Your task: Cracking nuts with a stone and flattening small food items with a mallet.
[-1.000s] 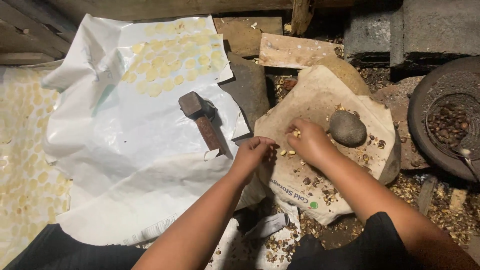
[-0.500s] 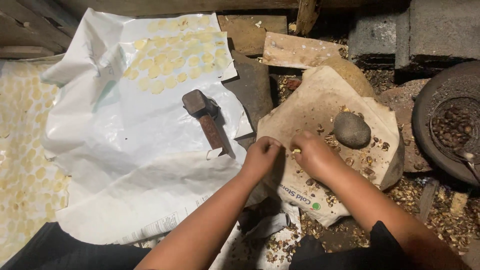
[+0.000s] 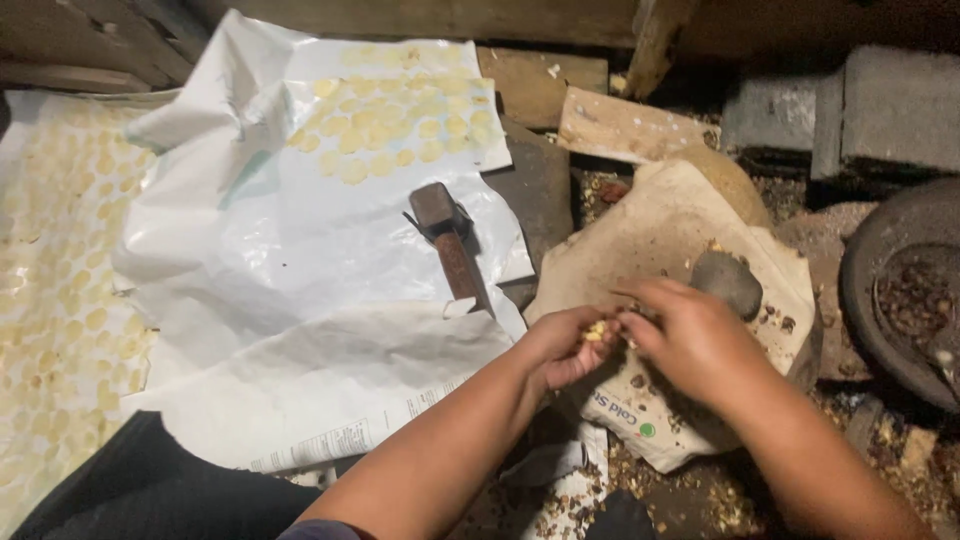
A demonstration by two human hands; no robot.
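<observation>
1. The left hand [image 3: 562, 345] is cupping a few small pale yellow kernels [image 3: 596, 331] in its curled fingers, so it is closing loosely around them.
2. The right hand [image 3: 690, 335] is meeting the left one. Its fingertips are touching the kernels, but whether they are pinching one cannot be told, because the fingers are hiding the contact.
3. Both hands are hovering together just above a worn tan sack [image 3: 665, 235], which is lying under them.
4. Just beyond the right hand, a dark round stone [image 3: 728, 281] is resting on the sack.
5. Beyond the left hand, a hammer [image 3: 450, 240] with a rusty handle is lying on white plastic sheeting [image 3: 300, 250]. Further to the left, rows of pale round pieces [image 3: 60, 250] are lying on the sheet.
6. Far to the right of the right hand, a dark round basin [image 3: 880, 270] is holding brown shell bits.
7. Risk, as a judgement: the kernels are small and held loosely, so one could slip between the fingers and get lost among the brown debris [image 3: 700, 500] below the hands.
</observation>
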